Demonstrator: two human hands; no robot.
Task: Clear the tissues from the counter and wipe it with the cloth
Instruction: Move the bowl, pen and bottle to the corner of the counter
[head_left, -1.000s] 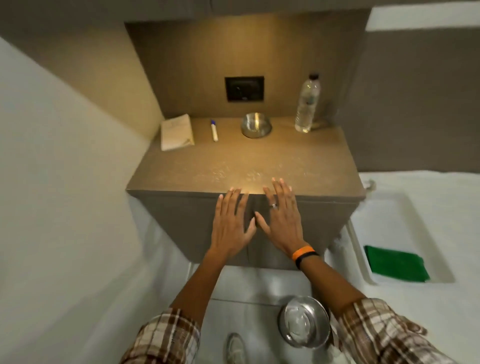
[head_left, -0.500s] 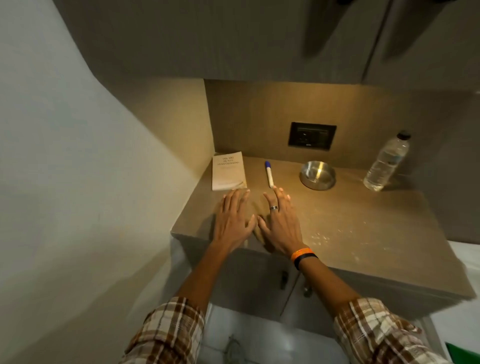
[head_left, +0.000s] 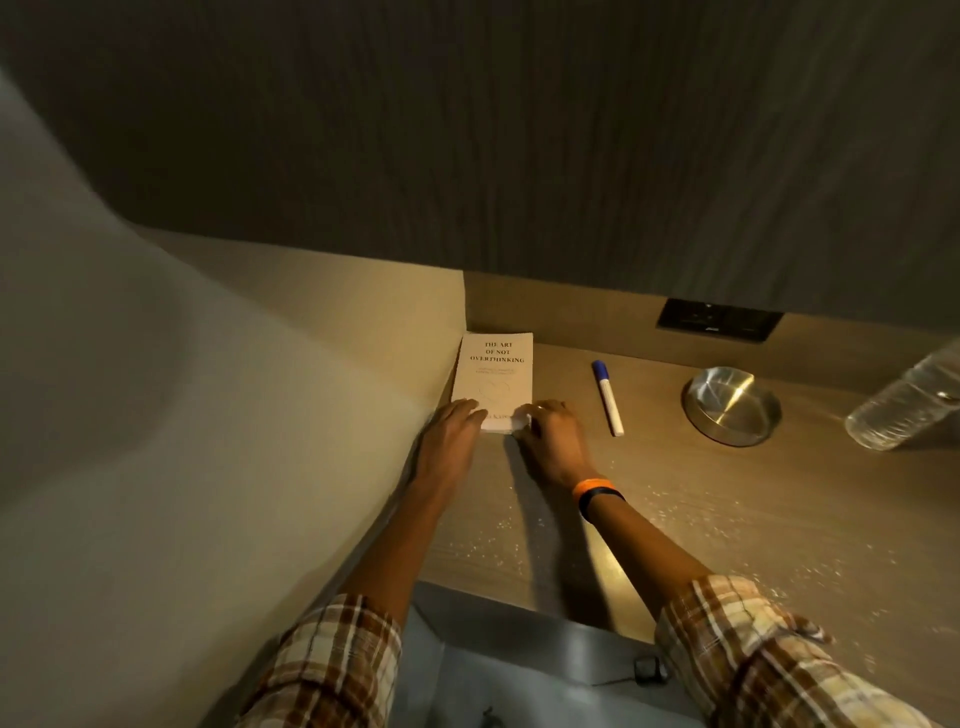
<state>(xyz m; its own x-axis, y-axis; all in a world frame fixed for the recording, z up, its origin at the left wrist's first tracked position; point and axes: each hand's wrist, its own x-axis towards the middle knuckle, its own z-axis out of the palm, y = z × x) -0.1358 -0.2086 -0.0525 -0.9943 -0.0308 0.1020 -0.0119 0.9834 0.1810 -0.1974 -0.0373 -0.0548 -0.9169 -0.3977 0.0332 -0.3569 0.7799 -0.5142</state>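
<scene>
The brown counter (head_left: 779, 519) carries scattered small white specks (head_left: 680, 501), mostly on its near and right parts. A white book (head_left: 493, 371) lies flat in the back-left corner against the wall. My left hand (head_left: 451, 434) lies flat with its fingertips on the book's near-left corner. My right hand (head_left: 551, 436) has its fingers curled onto the book's near-right corner. No cloth and no whole tissue is in view.
A blue-capped white marker (head_left: 608, 399) lies right of the book. A steel bowl (head_left: 731, 406) stands further right, with a clear water bottle (head_left: 904, 410) at the right edge. A dark wall socket (head_left: 719, 319) sits under the overhanging cabinet (head_left: 571, 156).
Both hands moved forward from the counter's front edge to the book in the back-left corner. The view swung left and closer, so the green cloth on the tray dropped out of sight.
</scene>
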